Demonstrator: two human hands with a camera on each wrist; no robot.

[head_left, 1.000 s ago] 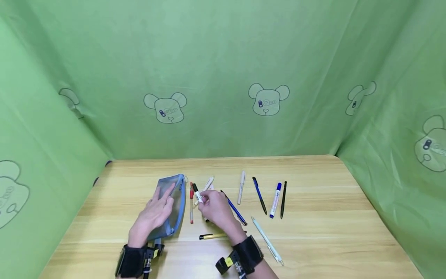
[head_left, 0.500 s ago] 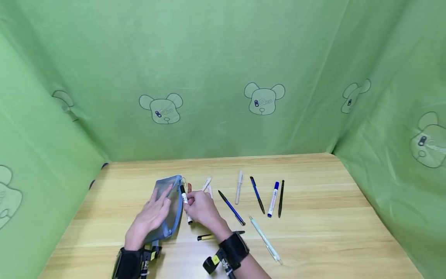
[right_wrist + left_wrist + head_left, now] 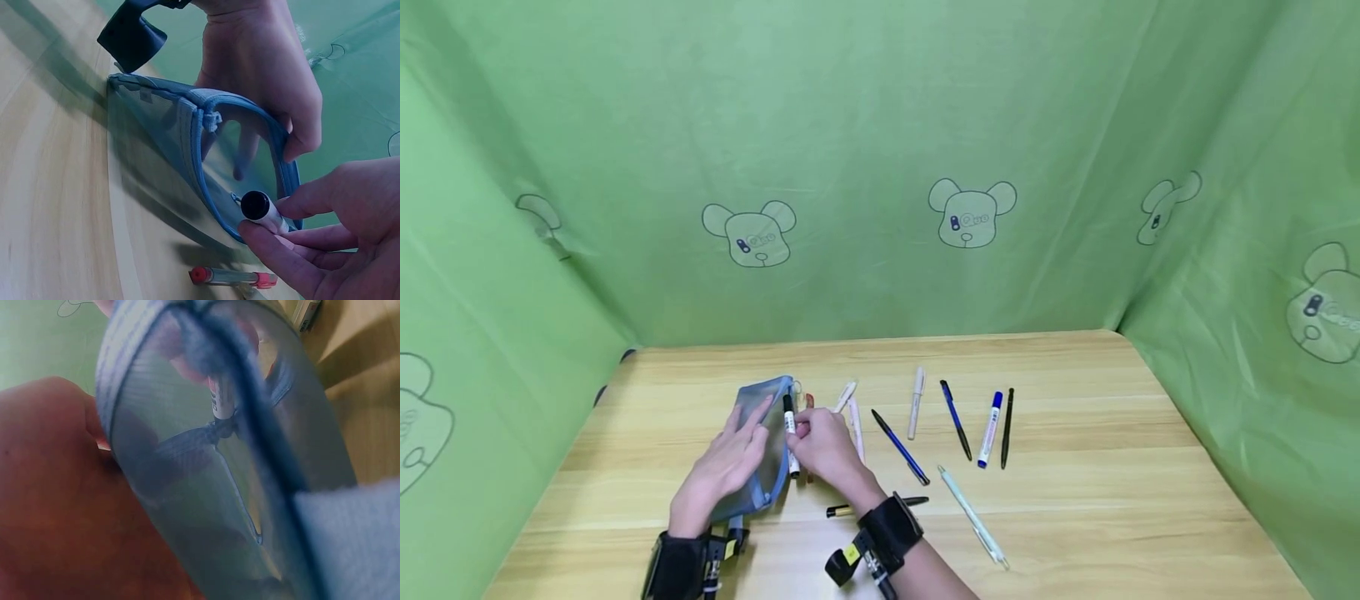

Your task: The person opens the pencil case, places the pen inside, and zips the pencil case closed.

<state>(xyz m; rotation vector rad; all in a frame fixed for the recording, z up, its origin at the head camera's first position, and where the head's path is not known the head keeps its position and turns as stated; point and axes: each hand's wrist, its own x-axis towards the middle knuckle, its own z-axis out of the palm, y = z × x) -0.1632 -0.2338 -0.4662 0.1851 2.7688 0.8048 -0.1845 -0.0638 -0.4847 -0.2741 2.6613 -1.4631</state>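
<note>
In the head view a blue mesh pencil case (image 3: pixel 752 500) lies on the table, its zipped mouth facing right. My left hand (image 3: pixel 722 467) rests on it with two fingers stretched apart over the mesh; the thumb lies near the rim. My right hand (image 3: pixel 826 446) pinches a white marker with black ends (image 3: pixel 791 437) right at the mouth. From the right wrist the marker (image 3: pixel 265 212) shows end-on between thumb and fingers, overlapping the open rim (image 3: pixel 203 150). A red pen (image 3: pixel 234 277) lies just below it. Through the mesh, the left wrist view shows part of the marker (image 3: pixel 220 400).
Right of the case lie white pens (image 3: pixel 856 429), a blue pen (image 3: pixel 898 446), a grey-white pen (image 3: pixel 916 404), another blue pen (image 3: pixel 956 419), a blue-capped marker (image 3: pixel 990 429), a black pen (image 3: pixel 1007 429), a pale-green pen (image 3: pixel 972 517) and a gold pen (image 3: pixel 841 510). Green cloth (image 3: pixel 880 100) surrounds the table.
My right hand has carried the marker leftward from among the pens to the mouth of the pencil case. The left hand keeps its place on the case.
</note>
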